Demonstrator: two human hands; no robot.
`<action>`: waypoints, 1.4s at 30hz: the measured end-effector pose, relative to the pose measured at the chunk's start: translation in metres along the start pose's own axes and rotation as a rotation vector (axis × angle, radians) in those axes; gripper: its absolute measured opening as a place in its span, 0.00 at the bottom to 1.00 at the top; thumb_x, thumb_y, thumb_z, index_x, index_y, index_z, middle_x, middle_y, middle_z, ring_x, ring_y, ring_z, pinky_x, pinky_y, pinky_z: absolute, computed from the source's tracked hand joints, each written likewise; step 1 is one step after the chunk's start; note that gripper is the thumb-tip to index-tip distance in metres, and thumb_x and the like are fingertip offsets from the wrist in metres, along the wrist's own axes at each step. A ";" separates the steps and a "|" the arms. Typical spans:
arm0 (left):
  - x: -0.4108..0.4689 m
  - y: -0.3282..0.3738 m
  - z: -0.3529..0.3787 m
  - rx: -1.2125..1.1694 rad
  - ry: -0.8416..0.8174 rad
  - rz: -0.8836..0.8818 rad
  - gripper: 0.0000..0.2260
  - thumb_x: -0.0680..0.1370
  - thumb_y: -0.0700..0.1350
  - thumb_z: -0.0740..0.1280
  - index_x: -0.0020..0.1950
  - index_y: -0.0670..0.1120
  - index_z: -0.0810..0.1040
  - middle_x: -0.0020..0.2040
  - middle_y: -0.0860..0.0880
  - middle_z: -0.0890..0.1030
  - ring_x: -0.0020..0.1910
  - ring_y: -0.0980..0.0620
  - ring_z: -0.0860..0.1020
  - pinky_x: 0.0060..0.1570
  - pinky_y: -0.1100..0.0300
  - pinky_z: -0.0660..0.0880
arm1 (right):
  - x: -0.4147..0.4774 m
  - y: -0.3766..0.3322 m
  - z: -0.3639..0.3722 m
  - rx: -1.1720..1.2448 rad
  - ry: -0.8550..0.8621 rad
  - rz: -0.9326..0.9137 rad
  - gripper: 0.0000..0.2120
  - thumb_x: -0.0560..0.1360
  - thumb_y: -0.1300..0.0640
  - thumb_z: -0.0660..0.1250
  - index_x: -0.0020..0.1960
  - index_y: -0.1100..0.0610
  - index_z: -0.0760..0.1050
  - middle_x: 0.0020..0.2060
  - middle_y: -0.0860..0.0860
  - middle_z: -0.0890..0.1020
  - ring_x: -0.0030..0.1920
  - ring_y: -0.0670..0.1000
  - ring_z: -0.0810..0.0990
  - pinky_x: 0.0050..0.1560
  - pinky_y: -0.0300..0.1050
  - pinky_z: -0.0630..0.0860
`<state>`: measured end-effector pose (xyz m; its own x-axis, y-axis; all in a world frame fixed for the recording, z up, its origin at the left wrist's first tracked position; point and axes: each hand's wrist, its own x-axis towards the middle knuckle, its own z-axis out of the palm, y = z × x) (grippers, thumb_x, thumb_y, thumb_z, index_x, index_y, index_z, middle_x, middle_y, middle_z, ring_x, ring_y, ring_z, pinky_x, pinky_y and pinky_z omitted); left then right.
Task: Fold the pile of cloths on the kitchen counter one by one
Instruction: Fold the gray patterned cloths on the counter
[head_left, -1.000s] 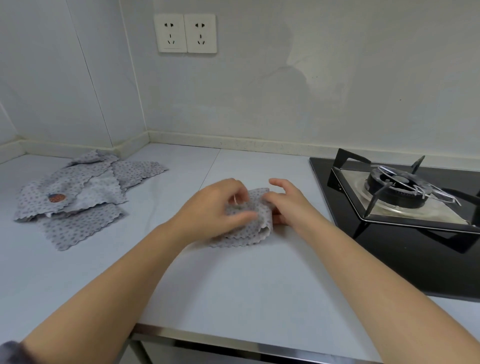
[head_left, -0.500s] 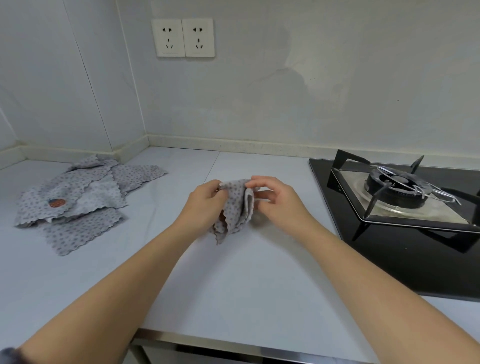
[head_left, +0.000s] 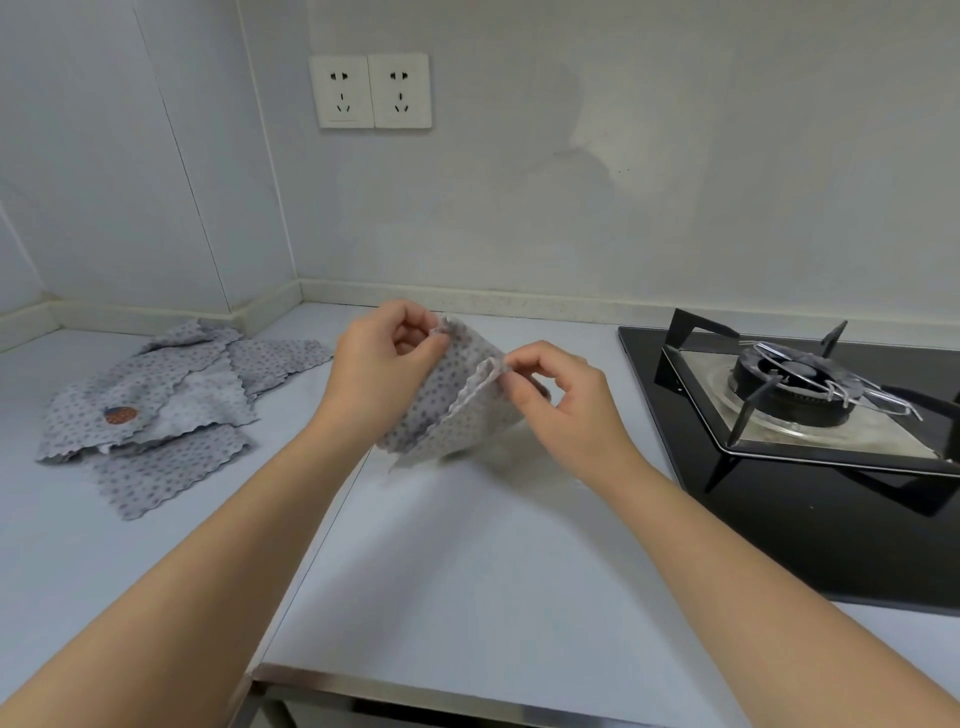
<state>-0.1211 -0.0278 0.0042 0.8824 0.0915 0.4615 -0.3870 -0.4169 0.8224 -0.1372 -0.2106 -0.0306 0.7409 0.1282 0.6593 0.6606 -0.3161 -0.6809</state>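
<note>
Above the middle of the worktop (head_left: 467, 571), a grey dotted cloth (head_left: 452, 410) with a scalloped edge hangs between the two hands, which are near each other but not touching. The left hand (head_left: 384, 364) pinches the cloth's upper far corner between thumb and forefinger, its other fingers curled in. The right hand (head_left: 566, 395) pinches a nearer corner of the same cloth between thumb and fingertips. The cloth is doubled over, with one layer lying against the other and a pale hem running down its middle. Whether its lower edge touches the worktop cannot be told. Toward the back left corner of the worktop lies the pile of cloths (head_left: 171, 400), of the same grey dotted fabric, spread loosely and overlapping; one of them bears a small orange-brown patch (head_left: 120, 415). Along the right edge of the worktop sits a black gas hob (head_left: 800, 395) with a metal pan support. Two white wall sockets (head_left: 371, 91) are set side by side in the back wall.
</note>
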 end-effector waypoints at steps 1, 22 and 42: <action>-0.001 0.001 -0.001 0.026 0.000 0.024 0.07 0.75 0.42 0.71 0.41 0.53 0.77 0.38 0.52 0.79 0.35 0.59 0.74 0.36 0.74 0.70 | -0.001 -0.002 0.000 0.046 -0.014 0.014 0.05 0.76 0.64 0.66 0.44 0.57 0.78 0.38 0.49 0.81 0.42 0.46 0.78 0.43 0.36 0.73; -0.020 0.027 0.011 -0.123 -0.280 -0.136 0.09 0.78 0.49 0.68 0.40 0.47 0.81 0.29 0.52 0.74 0.25 0.56 0.69 0.23 0.67 0.65 | -0.001 0.000 0.001 0.084 -0.029 0.203 0.06 0.80 0.53 0.63 0.45 0.53 0.74 0.31 0.63 0.77 0.32 0.50 0.70 0.34 0.44 0.65; -0.010 0.014 -0.011 0.241 -0.153 0.305 0.04 0.80 0.38 0.63 0.49 0.46 0.76 0.39 0.49 0.81 0.39 0.54 0.75 0.39 0.61 0.70 | 0.003 0.001 -0.006 -0.247 -0.520 0.269 0.12 0.70 0.44 0.71 0.36 0.52 0.77 0.31 0.42 0.80 0.32 0.44 0.77 0.35 0.40 0.72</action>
<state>-0.1385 -0.0244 0.0152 0.7738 -0.1965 0.6022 -0.5788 -0.6056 0.5461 -0.1355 -0.2165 -0.0270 0.8802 0.4342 0.1916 0.4414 -0.6005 -0.6668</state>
